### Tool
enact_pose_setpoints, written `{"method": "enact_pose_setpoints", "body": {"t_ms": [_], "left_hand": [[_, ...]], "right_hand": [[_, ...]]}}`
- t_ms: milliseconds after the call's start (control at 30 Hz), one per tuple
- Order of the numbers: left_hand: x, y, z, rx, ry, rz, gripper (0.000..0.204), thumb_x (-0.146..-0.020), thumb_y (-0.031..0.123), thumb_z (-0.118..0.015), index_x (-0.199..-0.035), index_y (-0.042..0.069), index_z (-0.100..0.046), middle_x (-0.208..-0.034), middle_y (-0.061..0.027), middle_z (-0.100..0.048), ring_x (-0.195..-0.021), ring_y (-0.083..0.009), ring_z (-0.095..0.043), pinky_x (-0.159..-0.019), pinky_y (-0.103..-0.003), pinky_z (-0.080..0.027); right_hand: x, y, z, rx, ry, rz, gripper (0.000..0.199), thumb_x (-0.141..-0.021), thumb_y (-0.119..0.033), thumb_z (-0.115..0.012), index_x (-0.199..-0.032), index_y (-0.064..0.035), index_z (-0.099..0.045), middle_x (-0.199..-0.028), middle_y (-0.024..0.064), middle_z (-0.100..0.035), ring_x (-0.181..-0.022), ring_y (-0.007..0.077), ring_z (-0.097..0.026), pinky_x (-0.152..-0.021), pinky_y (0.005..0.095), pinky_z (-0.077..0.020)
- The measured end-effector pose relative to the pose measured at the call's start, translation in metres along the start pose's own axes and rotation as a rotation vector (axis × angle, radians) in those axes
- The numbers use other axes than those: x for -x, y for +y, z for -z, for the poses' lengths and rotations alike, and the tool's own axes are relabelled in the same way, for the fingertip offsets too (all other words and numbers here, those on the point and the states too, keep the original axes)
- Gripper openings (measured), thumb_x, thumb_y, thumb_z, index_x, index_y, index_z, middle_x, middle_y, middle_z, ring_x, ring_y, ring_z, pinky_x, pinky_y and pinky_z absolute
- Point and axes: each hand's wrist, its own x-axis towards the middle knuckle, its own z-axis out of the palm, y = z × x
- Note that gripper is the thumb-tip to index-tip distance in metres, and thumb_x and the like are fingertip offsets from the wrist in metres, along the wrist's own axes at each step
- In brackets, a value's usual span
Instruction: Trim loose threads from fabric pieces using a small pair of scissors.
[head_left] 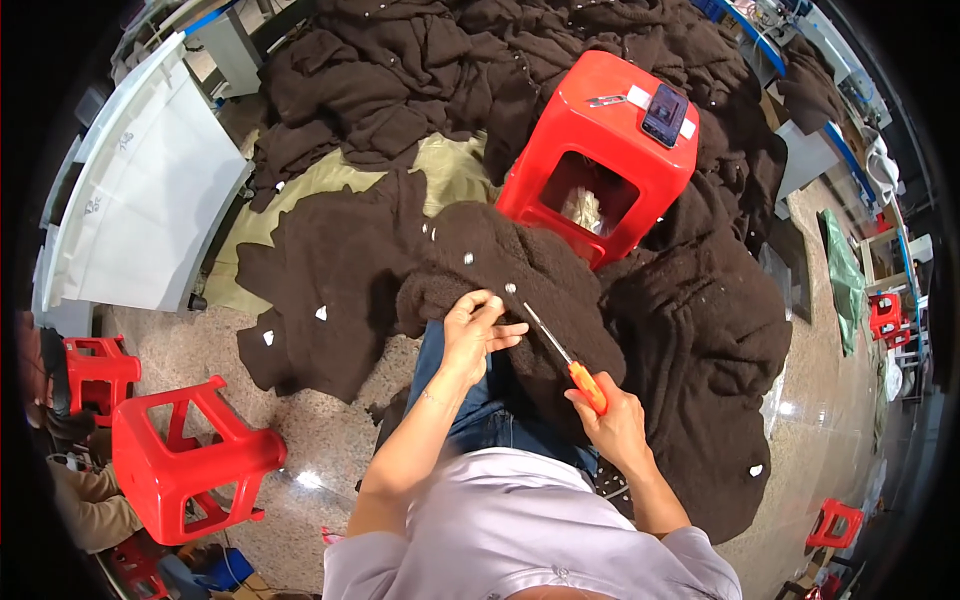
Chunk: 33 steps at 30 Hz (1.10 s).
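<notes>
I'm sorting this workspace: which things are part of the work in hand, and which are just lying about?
In use:
left hand pinching the brown garment
right hand holding the orange-handled snips

Lying about:
tall red stool with a phone
tipped red stool
brown garment pile

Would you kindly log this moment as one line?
left hand: pinching brown garment on lap | right hand: holding orange-handled snips, tip at garment | red stool ahead
</notes>
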Motion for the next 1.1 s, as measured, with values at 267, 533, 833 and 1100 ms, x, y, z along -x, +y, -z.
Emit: {"method": "enact_pose_setpoints", "body": {"t_ms": [267, 533, 833, 1100], "left_hand": [[-0.022, -0.005, -0.019, 0.106, 0.07, -0.012, 0.042, -0.097, 0.025, -0.06, -0.127, -0.003, -0.051, -0.121, -0.0208, -0.06, -0.083, -0.0275, -0.072, -0.066, -0.03, -0.061], [-0.067, 0.02, -0.061, -0.307, 0.276, -0.366, 0.043, -0.089, 0.024, -0.069, -0.121, 0.001, -0.052, -0.108, -0.0105, -0.057, -0.06, -0.0209, -0.064, -0.056, -0.032, -0.055], [-0.151, 0.061, -0.061, -1.543, 0.344, -0.864, 0.031, -0.085, 0.034, -0.066, -0.106, 0.011, -0.07, -0.104, -0.0127, -0.068, -0.104, -0.0337, -0.058, -0.09, -0.044, -0.047], [-0.269, 0.068, 0.019, -1.278, -0.142, 0.415, 0.084, -0.084, 0.072, -0.052, -0.141, 0.011, -0.05, -0.144, -0.0128, -0.049, -0.137, -0.0262, -0.04, -0.114, -0.037, -0.027]], "right_hand": [[0.01, -0.001, 0.01, -0.046, -0.022, -0.03, 0.025, -0.087, -0.025, -0.072, -0.089, -0.004, -0.059, -0.063, 0.0183, -0.058, -0.061, 0.04, -0.06, -0.055, 0.0399, -0.0451], [0.015, 0.02, 0.007, -0.035, 0.064, -0.065, 0.029, -0.086, -0.031, -0.073, -0.093, -0.0055, -0.062, -0.07, 0.0179, -0.063, -0.066, 0.0403, -0.063, -0.057, 0.0413, -0.0485], [-0.032, 0.143, -0.029, -0.369, 0.428, -0.407, 0.023, -0.09, -0.024, -0.066, -0.098, -0.003, -0.06, -0.076, 0.0126, -0.061, -0.067, 0.0264, -0.063, -0.063, 0.0368, -0.0488], [-0.131, 0.22, -0.069, -0.849, 0.134, -0.557, 0.037, -0.098, -0.038, -0.057, -0.122, -0.0095, -0.056, -0.091, 0.0028, -0.058, -0.07, 0.0108, -0.058, -0.059, 0.0267, -0.0492]]}}
